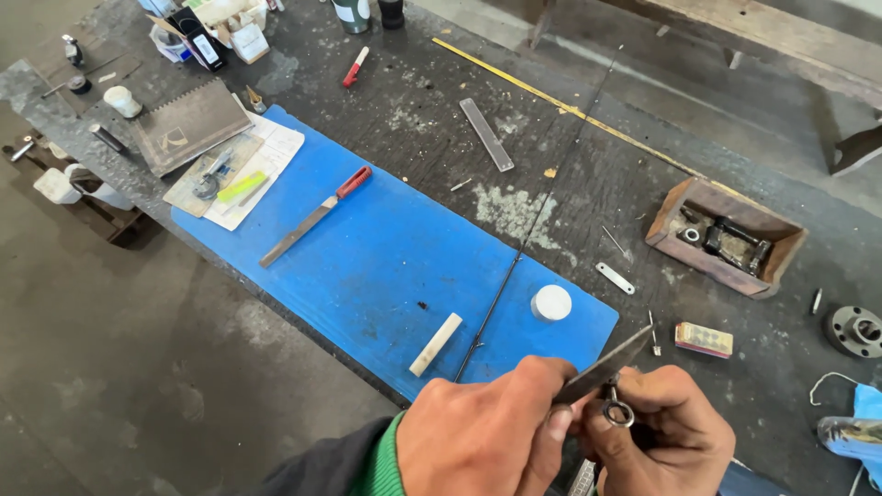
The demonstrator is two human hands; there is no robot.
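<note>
Blue mat (386,248) on scuffed dark workbench (588,174).

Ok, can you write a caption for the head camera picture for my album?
Left hand holds a flat metal blade against a small ring in the right hand, above a blue mat.

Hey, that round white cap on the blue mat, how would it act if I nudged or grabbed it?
The white cap lies flat on the blue mat, so it would probably slide rather than roll. It looks small and plastic, likely light. Tipped onto its round edge, it could roll away.
</note>
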